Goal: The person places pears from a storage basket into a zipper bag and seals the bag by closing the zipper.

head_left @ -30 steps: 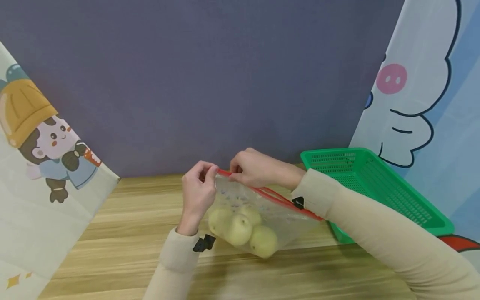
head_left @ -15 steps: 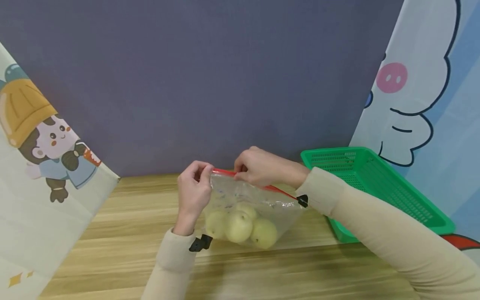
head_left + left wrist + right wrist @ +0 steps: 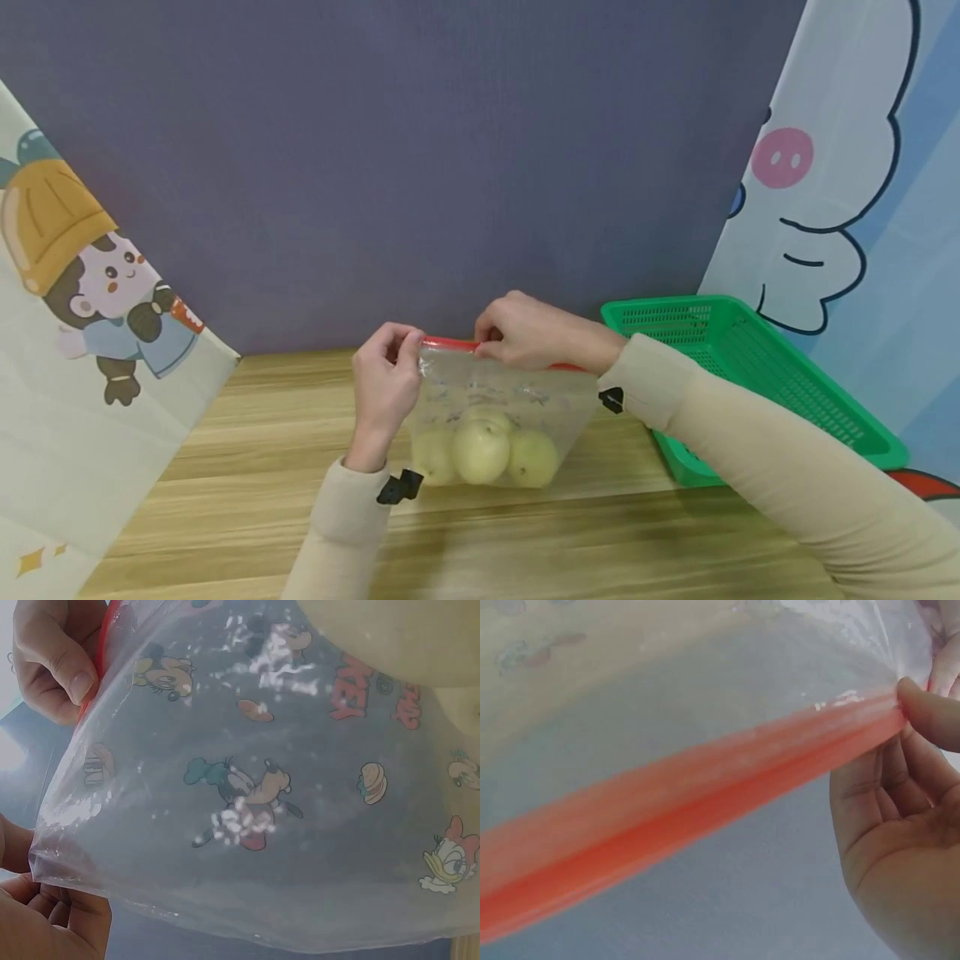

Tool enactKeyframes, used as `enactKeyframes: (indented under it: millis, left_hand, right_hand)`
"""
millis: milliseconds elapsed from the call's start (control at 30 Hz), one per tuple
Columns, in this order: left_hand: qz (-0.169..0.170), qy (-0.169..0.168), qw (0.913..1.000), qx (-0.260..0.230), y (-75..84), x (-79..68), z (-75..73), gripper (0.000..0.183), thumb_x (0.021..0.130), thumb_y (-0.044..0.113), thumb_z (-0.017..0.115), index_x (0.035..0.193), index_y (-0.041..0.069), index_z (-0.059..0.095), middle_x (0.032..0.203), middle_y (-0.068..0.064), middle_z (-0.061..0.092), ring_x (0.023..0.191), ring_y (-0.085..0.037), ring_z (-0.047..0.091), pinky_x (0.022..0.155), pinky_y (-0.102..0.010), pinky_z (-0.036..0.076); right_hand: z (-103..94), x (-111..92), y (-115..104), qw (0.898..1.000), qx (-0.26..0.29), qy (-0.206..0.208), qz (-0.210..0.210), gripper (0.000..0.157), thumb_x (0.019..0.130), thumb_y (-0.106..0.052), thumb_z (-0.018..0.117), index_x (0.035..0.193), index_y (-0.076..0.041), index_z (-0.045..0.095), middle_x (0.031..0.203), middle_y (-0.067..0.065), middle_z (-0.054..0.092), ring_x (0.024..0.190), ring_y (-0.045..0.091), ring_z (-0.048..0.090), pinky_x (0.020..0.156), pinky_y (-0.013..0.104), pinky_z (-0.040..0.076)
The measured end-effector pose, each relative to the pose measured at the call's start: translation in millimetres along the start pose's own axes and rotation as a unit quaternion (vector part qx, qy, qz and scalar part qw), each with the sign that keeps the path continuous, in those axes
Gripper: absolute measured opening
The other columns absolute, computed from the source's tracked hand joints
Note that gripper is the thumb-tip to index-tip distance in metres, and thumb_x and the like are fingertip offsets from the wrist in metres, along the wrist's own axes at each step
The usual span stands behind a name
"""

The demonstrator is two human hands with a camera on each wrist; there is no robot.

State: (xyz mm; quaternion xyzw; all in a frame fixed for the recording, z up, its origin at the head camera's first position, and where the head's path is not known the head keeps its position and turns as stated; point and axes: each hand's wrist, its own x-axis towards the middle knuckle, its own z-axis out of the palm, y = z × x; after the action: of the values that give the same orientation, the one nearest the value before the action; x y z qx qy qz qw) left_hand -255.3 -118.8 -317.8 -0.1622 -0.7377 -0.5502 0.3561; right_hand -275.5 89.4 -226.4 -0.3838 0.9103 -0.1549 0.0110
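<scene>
A clear zip bag (image 3: 457, 392) with a red zip strip hangs upright between both hands, several pale yellow-green round fruits (image 3: 482, 452) at its bottom. My left hand (image 3: 386, 379) pinches the bag's top left corner. Farther right along the red strip, my right hand (image 3: 517, 333) pinches it between thumb and curled fingers. In the left wrist view, printed cartoon figures show on the clear plastic (image 3: 240, 802). The right wrist view shows the red strip (image 3: 705, 795) running from the right thumb toward the lower left. Part of the strip is hidden behind the right hand and wrist.
A green perforated plastic basket (image 3: 780, 375) stands at the right, partly behind the right sleeve (image 3: 750, 442). The wooden table (image 3: 262, 467) meets a dark grey backdrop (image 3: 450, 167), with cartoon-printed panels (image 3: 120, 325) at both sides.
The bag has swung from slanting toward the right to hanging straighter, its red strip now more level. The right hand has slid slightly right along the strip; the left has shifted slightly left.
</scene>
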Motion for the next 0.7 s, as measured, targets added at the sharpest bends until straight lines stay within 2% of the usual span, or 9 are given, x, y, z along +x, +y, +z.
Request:
enactKeyframes:
  millis: [167,400,700]
  left_hand:
    - [-0.001,0.001,1.0,-0.002,-1.5,0.5,-1.2,0.01,0.096,0.002,0.068,0.087,-0.001,0.071,0.066,-0.008,0.059,0.054,-0.012,0.049,0.047,-0.018,0.038]
    - [-0.005,0.008,1.0,0.0,-3.5,1.4,-1.4,0.01,0.096,0.002,0.068,0.087,-0.001,0.07,0.067,-0.008,0.06,0.055,-0.012,0.049,0.047,-0.018,0.039]
    - [-0.016,0.006,0.9998,-0.008,-5.2,1.6,0.0,0.01,0.096,0.002,0.068,0.087,-0.001,0.07,0.067,-0.009,0.06,0.055,-0.013,0.05,0.046,-0.018,0.04]
  right_hand:
    - [-1.0,-1,3,1.0,0.004,0.003,-0.001,0.014,0.098,-0.016,0.068,0.088,-0.012,0.077,0.075,-0.006,0.068,0.062,0.008,0.057,0.058,0.024,0.051]
    - [-3.1,-7,8,1.0,0.015,-0.006,0.024,0.014,0.099,-0.015,0.067,0.089,-0.013,0.077,0.073,-0.004,0.067,0.058,0.01,0.054,0.056,0.026,0.048]
    - [-2.6,-8,13,1.0,0.013,-0.003,0.023,0.014,0.1,-0.016,0.067,0.09,-0.014,0.077,0.072,-0.004,0.067,0.056,0.01,0.052,0.055,0.026,0.047]
